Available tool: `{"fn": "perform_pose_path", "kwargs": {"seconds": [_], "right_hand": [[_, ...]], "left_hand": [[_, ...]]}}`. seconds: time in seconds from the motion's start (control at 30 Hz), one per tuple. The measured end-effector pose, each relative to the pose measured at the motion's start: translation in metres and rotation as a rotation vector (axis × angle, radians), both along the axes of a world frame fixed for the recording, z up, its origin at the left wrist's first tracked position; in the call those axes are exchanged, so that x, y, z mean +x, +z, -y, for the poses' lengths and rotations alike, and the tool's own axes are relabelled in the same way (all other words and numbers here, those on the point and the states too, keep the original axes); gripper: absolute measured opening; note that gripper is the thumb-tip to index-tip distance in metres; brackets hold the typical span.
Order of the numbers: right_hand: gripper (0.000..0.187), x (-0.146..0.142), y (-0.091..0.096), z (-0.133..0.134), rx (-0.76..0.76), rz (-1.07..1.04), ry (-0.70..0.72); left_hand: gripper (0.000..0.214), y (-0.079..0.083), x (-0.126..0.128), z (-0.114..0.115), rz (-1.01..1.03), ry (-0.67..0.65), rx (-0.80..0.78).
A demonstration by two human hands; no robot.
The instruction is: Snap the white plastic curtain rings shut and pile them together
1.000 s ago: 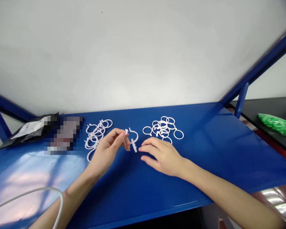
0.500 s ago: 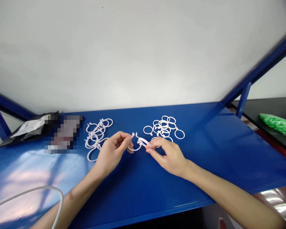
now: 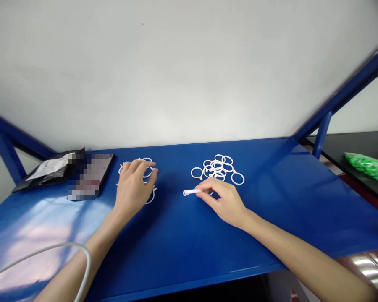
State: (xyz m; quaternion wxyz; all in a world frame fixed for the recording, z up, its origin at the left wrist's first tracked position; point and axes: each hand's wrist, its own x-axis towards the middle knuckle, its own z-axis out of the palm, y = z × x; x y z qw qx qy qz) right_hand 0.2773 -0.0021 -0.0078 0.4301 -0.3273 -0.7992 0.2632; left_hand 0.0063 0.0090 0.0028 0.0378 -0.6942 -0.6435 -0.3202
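Piece point(image 3: 191, 192), slender and white, projects leftward from the fingertips of the right hand point(image 3: 219, 199), between two ring groups. Handling, judged: a light fingertip pinch suits so thin a part; gripping by one end leaves the other exposed for the left hand. Lift rings singly from the left, by an end, since hooked neighbours could drag along. Avoid forcing; thin stock may bend.

Appearance: held part seen nearly edge-on, a bar with a small rounded tip at its left; rest hidden by fingers.

Right hand: thumb and fingers closed on the piece. Left hand point(image 3: 134, 184): fingers parted above the left rings point(image 3: 153, 196), some with gaps in the loop; contact, cannot tell. Right rings point(image 3: 216, 165): overlapping heap, far side of the right hand. All on a blue table point(image 3: 182, 239); black bag point(image 3: 50, 167) far left.
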Motion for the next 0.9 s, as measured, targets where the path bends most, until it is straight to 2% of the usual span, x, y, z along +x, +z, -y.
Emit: {"fn": "perform_pose_path", "kwargs": {"seconds": [0.07,0.17,0.23,0.33,0.47,0.63,0.8,0.9], "right_hand": [[0.007,0.001,0.0,0.0,0.109,0.027,0.041],[0.01,0.003,-0.002,0.0,0.285,0.121,0.056],[0.014,0.005,-0.002,0.0,0.39,0.207,0.043],[0.02,0.005,0.001,0.001,0.481,0.341,0.075],[0.025,0.003,0.002,0.003,0.52,0.523,0.1],[0.024,0.0,0.001,0.007,0.615,0.65,0.052],[0.016,-0.003,0.005,0.009,0.684,0.58,0.043],[0.024,-0.001,0.006,0.007,0.536,0.428,-0.011]], "left_hand": [[0.031,0.005,0.015,0.011,0.131,-0.105,-0.122],[0.039,0.012,0.039,0.029,0.355,-0.204,-0.452],[0.039,0.012,0.049,0.035,0.472,-0.255,-0.552],[0.03,0.007,0.053,0.037,0.63,-0.331,-0.538],[0.028,0.0,0.053,0.039,0.795,-0.397,-0.551],[0.023,-0.003,0.057,0.042,0.842,-0.371,-0.552],[0.027,-0.007,0.058,0.037,0.903,-0.352,-0.543],[0.029,-0.005,0.058,0.035,0.92,-0.357,-0.515]]}}
